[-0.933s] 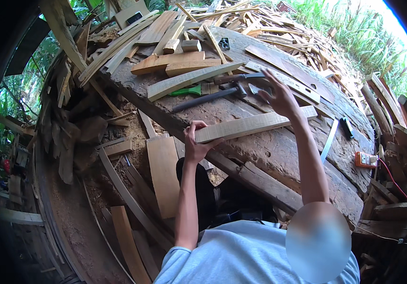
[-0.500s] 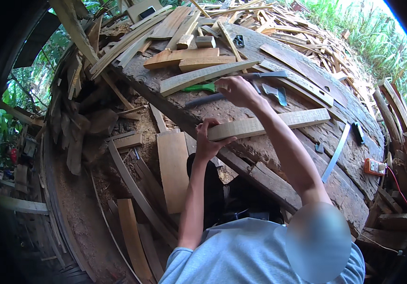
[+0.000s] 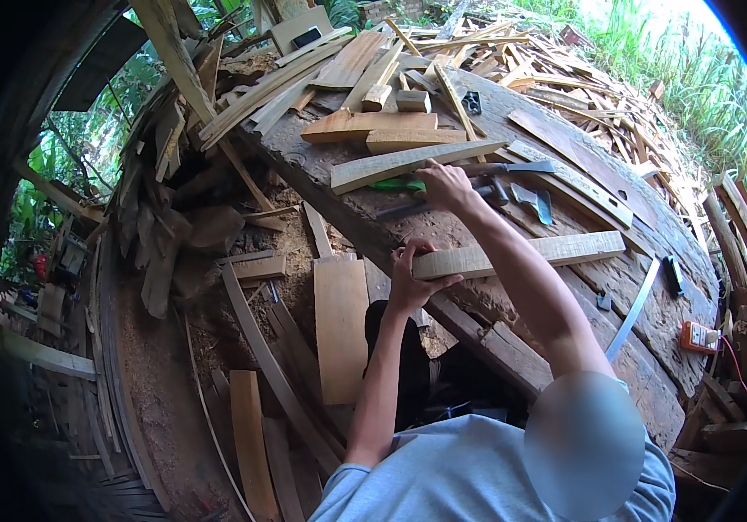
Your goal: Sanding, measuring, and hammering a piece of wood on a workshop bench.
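My left hand grips the near-left end of a long, pale, squared piece of wood, fingers on top and thumb below. That piece lies across the rough plank bench, slanting up to the right behind my right forearm. My right hand is beyond it, its fingers curled over a machete with a green handle. The machete's dark blade shows past my knuckles; its middle is hidden. Just below my right hand lies a hammer, its head out to the right. A tapered wood piece rests just above the green handle.
On the bench lie a metal ruler, a small black tool and a clear-blue item. An orange power outlet box with a red cord sits at the right edge. Offcuts are heaped beyond. Boards lean at left.
The whole view has shifted, moving the scene right and down. My right hand has come down and its fingers have curled over the green handle. My left hand keeps its grip on the wood.
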`<act>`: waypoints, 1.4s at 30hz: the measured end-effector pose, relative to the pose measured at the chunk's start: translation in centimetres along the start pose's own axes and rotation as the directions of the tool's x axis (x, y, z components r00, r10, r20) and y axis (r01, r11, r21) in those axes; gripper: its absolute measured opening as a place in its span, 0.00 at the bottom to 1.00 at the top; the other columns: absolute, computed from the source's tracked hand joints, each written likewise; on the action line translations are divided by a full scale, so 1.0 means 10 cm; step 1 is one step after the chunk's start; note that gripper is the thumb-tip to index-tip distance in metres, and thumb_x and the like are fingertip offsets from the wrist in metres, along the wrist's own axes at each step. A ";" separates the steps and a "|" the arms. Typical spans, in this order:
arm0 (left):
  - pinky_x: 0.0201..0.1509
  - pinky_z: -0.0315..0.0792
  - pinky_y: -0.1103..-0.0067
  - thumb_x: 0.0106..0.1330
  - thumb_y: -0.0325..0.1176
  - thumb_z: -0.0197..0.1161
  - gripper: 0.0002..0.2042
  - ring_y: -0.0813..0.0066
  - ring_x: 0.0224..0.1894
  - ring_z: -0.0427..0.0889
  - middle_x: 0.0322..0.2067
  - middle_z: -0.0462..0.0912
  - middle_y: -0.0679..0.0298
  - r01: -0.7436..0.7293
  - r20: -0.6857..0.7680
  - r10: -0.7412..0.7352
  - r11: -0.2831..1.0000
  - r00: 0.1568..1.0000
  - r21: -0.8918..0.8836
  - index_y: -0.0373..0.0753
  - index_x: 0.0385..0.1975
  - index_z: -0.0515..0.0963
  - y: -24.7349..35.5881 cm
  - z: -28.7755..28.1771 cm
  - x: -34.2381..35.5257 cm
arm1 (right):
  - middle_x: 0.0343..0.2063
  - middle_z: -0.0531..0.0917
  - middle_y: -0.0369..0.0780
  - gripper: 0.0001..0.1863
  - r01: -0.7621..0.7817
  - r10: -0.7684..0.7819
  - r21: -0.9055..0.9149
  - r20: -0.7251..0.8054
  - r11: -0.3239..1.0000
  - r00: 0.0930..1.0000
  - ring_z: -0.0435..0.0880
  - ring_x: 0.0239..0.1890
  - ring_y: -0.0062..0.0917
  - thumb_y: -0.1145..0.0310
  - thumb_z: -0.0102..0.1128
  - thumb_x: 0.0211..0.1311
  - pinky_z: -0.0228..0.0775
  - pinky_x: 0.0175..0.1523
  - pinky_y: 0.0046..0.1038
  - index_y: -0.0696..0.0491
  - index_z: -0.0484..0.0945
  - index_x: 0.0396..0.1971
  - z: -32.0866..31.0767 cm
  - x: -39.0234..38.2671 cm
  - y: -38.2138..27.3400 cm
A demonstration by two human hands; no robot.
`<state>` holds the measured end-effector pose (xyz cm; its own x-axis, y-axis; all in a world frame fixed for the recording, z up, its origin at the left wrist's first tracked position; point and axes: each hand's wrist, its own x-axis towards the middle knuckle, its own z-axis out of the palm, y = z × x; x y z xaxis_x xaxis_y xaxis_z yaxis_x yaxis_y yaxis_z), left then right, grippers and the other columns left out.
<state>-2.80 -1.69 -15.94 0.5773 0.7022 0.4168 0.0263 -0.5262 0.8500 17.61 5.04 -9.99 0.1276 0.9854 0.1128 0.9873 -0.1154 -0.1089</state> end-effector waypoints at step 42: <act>0.53 0.71 0.66 0.41 0.44 0.87 0.31 0.61 0.44 0.76 0.37 0.80 0.64 0.052 0.021 -0.053 0.997 0.998 0.048 0.42 0.42 0.75 -0.03 0.01 0.00 | 0.46 0.84 0.47 0.21 -0.088 0.538 0.812 -0.296 0.577 0.789 0.86 0.50 0.40 0.77 0.65 0.63 0.85 0.53 0.38 0.55 0.71 0.55 -0.60 -2.35 0.48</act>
<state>-2.71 -1.60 -16.26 0.5921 0.7189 0.3641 0.0959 -0.5114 0.8540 19.92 -19.40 -7.27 0.6595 0.6788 0.3231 0.4819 -0.0519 -0.8747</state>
